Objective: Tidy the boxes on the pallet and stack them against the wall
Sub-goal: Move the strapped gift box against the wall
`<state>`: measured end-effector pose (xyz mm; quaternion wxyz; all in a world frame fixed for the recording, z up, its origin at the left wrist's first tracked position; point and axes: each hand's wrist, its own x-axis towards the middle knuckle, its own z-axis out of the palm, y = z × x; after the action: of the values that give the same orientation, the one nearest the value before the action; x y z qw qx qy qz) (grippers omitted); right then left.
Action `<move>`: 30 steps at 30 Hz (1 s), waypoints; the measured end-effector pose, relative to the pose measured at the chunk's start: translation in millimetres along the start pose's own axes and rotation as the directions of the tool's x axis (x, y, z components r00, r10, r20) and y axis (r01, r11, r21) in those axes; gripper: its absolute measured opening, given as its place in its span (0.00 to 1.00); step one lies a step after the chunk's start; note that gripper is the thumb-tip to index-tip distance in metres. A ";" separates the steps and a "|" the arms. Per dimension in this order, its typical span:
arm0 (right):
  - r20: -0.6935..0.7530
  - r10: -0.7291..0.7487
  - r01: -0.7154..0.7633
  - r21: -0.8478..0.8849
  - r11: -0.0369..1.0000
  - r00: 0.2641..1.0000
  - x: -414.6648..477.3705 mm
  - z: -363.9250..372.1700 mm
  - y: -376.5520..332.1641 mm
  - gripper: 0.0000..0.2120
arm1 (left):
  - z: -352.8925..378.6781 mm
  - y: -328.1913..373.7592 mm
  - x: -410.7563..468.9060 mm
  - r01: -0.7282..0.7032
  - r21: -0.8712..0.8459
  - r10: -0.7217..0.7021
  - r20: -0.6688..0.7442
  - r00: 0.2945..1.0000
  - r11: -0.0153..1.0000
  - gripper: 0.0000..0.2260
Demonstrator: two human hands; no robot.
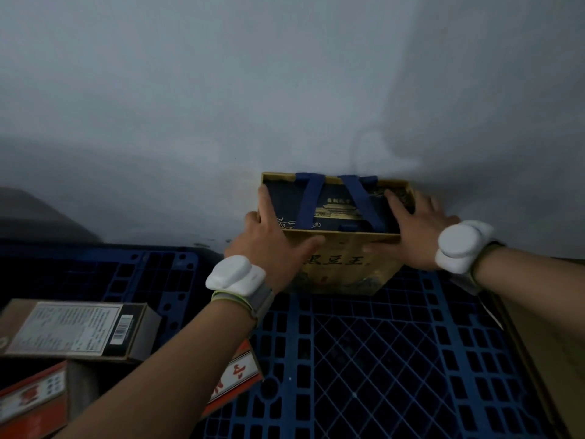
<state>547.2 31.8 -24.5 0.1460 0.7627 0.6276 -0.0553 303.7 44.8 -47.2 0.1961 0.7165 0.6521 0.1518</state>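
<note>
A gold and navy gift box (342,267) with blue carry straps stands upright on the blue plastic pallet (364,359), its back against the grey wall (285,106). My left hand (272,239) grips the box's top left corner, fingers over the lid. My right hand (414,229) grips the top right corner, fingers spread across the lid. Both wrists wear white bands.
At the lower left lie a brown box with a white label (79,327) and red and white boxes (38,403), partly under my left forearm. A brown carton edge (544,343) runs along the right. Open pallet grid lies in front of the gift box.
</note>
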 end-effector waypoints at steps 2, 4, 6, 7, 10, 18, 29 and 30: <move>0.018 0.000 -0.002 0.056 0.998 1.000 -1.3 -5.3 -8.7 0.55 | -2.0 -6.6 3.8 -0.005 0.045 0.004 0.024 1.000 0.999 0.53; -0.040 -0.055 0.055 -0.008 0.998 0.998 -2.3 -6.8 -11.3 0.51 | -2.1 -14.1 10.8 0.005 0.073 -0.007 0.021 1.000 0.997 0.49; -0.064 -0.127 0.121 -0.091 0.988 0.990 -2.0 -2.7 -12.8 0.45 | -1.9 -21.0 13.2 0.003 0.097 -0.004 0.005 1.000 0.995 0.45; -0.056 -0.130 0.124 -0.106 0.987 0.990 -1.6 -0.1 -10.6 0.42 | 0.4 -20.6 13.8 -0.007 0.095 0.006 0.003 1.000 0.995 0.43; -0.063 -0.082 0.077 -0.086 0.993 0.995 -3.2 5.1 -14.6 0.44 | 4.4 -28.5 8.8 -0.057 0.078 0.057 0.001 0.998 0.995 0.43; -0.444 -0.382 0.359 -0.140 0.923 0.810 -23.5 -5.1 -90.3 0.51 | -12.5 -98.9 0.6 -0.142 0.335 0.077 0.201 0.977 0.931 0.29; -0.021 -0.871 0.862 -0.135 0.489 0.491 -54.9 27.4 -288.0 0.39 | -72.7 -255.6 -70.0 0.064 0.513 -0.246 0.295 0.923 0.856 0.26; 0.063 -0.858 0.857 -0.122 0.501 0.510 -51.7 31.8 -307.7 0.39 | -73.7 -269.2 -81.5 0.101 0.515 -0.294 0.309 0.904 0.851 0.27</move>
<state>240.2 26.0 -88.1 0.1497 0.3402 0.9253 -0.0750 24.9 -10.5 -108.3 0.1453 0.6856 0.6905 -0.1791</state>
